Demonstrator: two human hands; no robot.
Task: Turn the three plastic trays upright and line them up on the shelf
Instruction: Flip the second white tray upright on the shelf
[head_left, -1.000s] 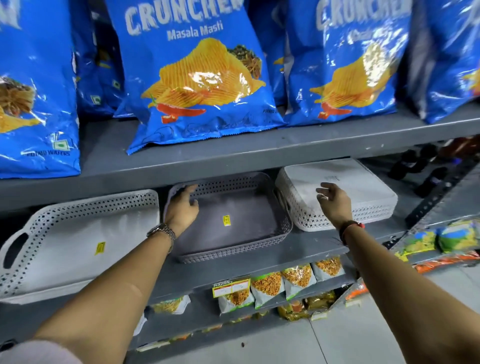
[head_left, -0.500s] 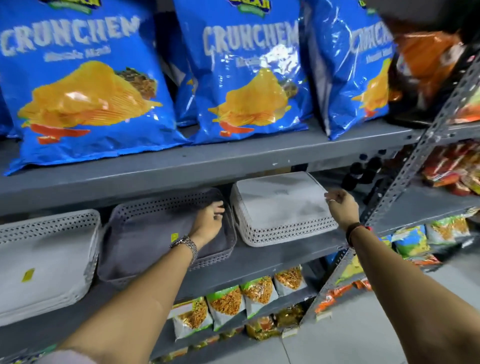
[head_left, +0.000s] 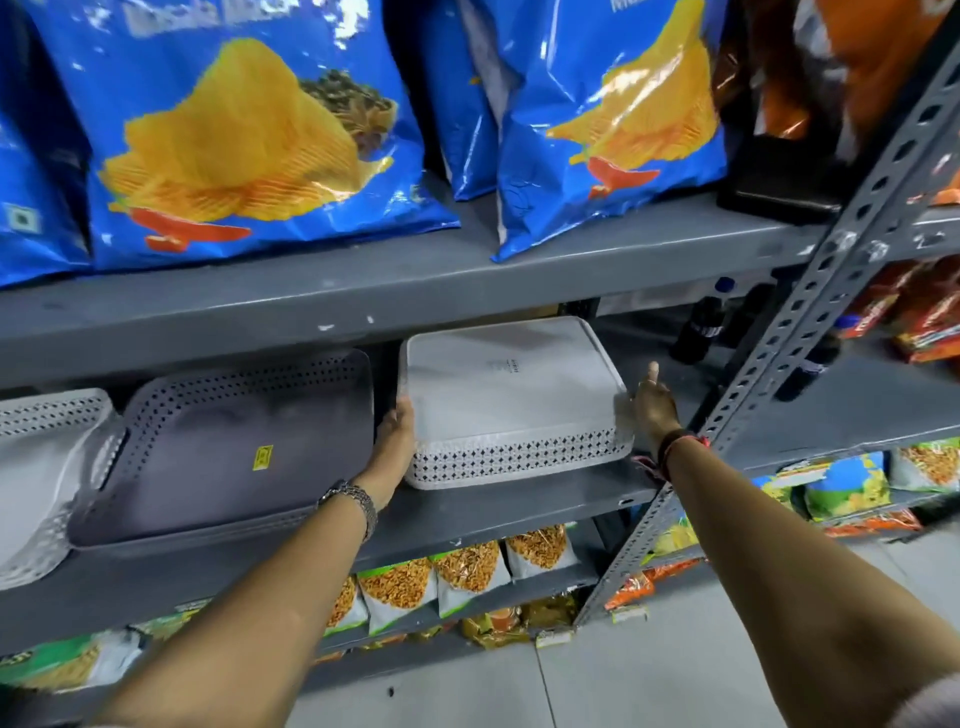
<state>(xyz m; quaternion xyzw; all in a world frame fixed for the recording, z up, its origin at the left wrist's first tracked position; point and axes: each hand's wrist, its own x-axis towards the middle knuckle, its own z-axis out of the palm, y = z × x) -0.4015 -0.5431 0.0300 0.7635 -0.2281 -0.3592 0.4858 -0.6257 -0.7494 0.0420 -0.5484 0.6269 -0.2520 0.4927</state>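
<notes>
On the grey middle shelf (head_left: 519, 501) three perforated plastic trays stand in a row. A white tray (head_left: 36, 467) at the far left and a grey tray (head_left: 218, 447) beside it face up. The white tray (head_left: 509, 395) on the right lies upside down, its flat bottom showing. My left hand (head_left: 395, 441) clasps its left wall, in the gap beside the grey tray. My right hand (head_left: 654, 410) presses on its right wall with the thumb raised; those fingers are partly hidden behind the corner.
Big blue crisp bags (head_left: 249, 135) fill the shelf above, close over the trays. A slotted metal post (head_left: 810, 291) rises just right of my right hand. Dark bottles (head_left: 701, 327) stand behind the tray. Snack packets (head_left: 467, 566) line the lower shelf.
My left hand left the grey tray and moved right onto the upside-down white tray's left wall. My right hand slid onto its right wall. The view swung right and closer.
</notes>
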